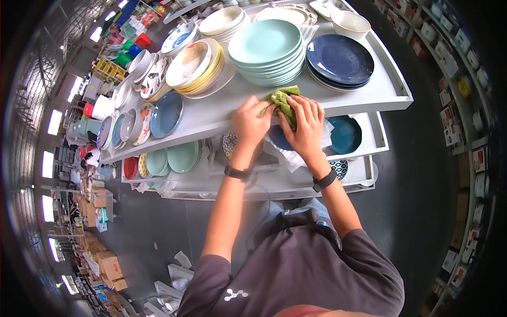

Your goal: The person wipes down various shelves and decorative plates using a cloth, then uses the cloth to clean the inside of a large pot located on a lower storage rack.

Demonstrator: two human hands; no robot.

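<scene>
A crumpled green cloth [285, 103] is bunched between my two hands at the front edge of the white shelf [208, 119]. My left hand [252, 120] pinches the cloth's left side, fingers curled. On its right side, my right hand [303, 122] grips it with bent fingers. Just beyond the cloth rises a tall stack of pale turquoise plates [266, 47]. To the right of that stack sit several dark blue plates [340, 59]. Neither hand appears to touch the plates.
Yellow-rimmed bowls [194, 66] and a tilted blue plate [167, 114] line the shelf's left part. A cream bowl [350, 24] stands at the far right. On the lower shelf are green plates [184, 156] and a teal plate [345, 134]. Loaded racks [465, 79] run along the right.
</scene>
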